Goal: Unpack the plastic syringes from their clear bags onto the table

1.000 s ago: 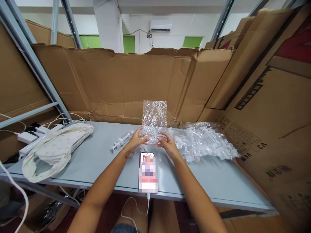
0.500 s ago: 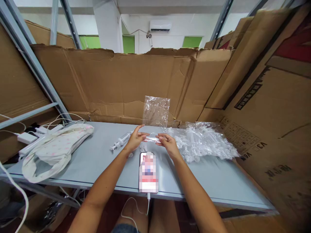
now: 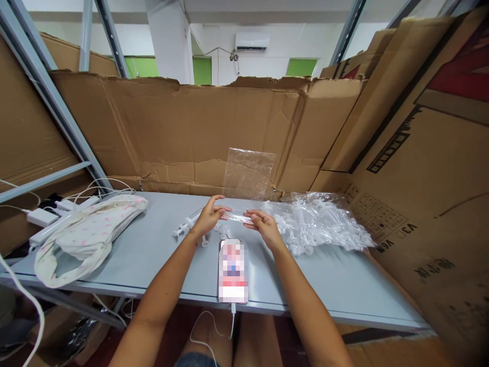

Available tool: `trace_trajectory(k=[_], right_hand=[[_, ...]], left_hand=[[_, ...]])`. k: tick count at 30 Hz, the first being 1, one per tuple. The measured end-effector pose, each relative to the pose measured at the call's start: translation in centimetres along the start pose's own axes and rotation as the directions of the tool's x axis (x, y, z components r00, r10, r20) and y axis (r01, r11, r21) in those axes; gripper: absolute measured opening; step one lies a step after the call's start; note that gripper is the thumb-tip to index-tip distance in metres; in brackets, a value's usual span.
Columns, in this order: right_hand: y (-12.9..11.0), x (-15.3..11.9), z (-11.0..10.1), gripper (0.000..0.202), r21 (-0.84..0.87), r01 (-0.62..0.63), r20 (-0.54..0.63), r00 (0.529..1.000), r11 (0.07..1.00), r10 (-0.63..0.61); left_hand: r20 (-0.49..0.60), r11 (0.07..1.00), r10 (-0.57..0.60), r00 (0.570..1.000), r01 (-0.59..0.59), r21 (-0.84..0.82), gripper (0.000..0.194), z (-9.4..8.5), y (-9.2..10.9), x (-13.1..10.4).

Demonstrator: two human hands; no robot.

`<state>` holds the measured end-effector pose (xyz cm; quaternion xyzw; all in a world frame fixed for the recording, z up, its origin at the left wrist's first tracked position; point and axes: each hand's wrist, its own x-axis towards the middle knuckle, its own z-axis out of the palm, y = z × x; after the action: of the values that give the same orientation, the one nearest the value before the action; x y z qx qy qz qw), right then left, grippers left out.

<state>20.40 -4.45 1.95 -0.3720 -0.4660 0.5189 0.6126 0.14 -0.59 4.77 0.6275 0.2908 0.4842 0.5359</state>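
A clear plastic bag (image 3: 248, 172) stands up from between my hands, its near edge stretched from one to the other. My left hand (image 3: 210, 216) pinches the left end of that edge, index finger raised. The right end is pinched by my right hand (image 3: 262, 223). Syringes (image 3: 188, 224) lie beside and partly behind my left hand. Small white pieces (image 3: 224, 232) rest just below the bag. To the right of my right hand is a pile of bagged syringes (image 3: 319, 224).
A phone (image 3: 233, 270) with a white cable lies at the front edge of the grey table (image 3: 153, 255). A white cloth bag (image 3: 95, 229) and power strips (image 3: 44, 217) are at the left. Cardboard walls (image 3: 191, 127) rise behind and at the right.
My left hand has shifted slightly left. The clear bag's upper part has spread and leaned to the right, and more of a syringe end shows below my left hand.
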Motion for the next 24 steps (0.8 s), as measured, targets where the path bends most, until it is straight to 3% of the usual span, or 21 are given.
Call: trace_trajectory(k=[8, 15, 20, 24], right_hand=[[0.0, -0.1, -0.2, 0.035, -0.058, 0.006, 0.007, 1.000, 0.998, -0.006], [-0.4, -0.5, 0.2, 0.031, -0.060, 0.050, 0.102, 0.994, 0.997, -0.044], [-0.8, -1.1, 0.8, 0.032, 0.001, 0.017, 0.182, 0.983, 1.000, -0.016], [-0.4, -1.1, 1.2, 0.031, -0.024, -0.004, 0.122, 0.992, 1.000, 0.007]], left_hand=[[-0.005, 0.994, -0.105, 0.995, 0.104, -0.008, 0.060, -0.2, 0.3, -0.4], [0.036, 0.983, -0.182, 0.983, 0.182, -0.017, 0.079, 0.1, 1.1, -0.8], [-0.005, 0.992, -0.117, 0.993, 0.117, 0.049, 0.069, 1.3, 0.4, -0.8], [-0.018, 0.995, -0.043, 0.999, 0.045, 0.086, 0.061, 2.2, 0.1, -1.1]])
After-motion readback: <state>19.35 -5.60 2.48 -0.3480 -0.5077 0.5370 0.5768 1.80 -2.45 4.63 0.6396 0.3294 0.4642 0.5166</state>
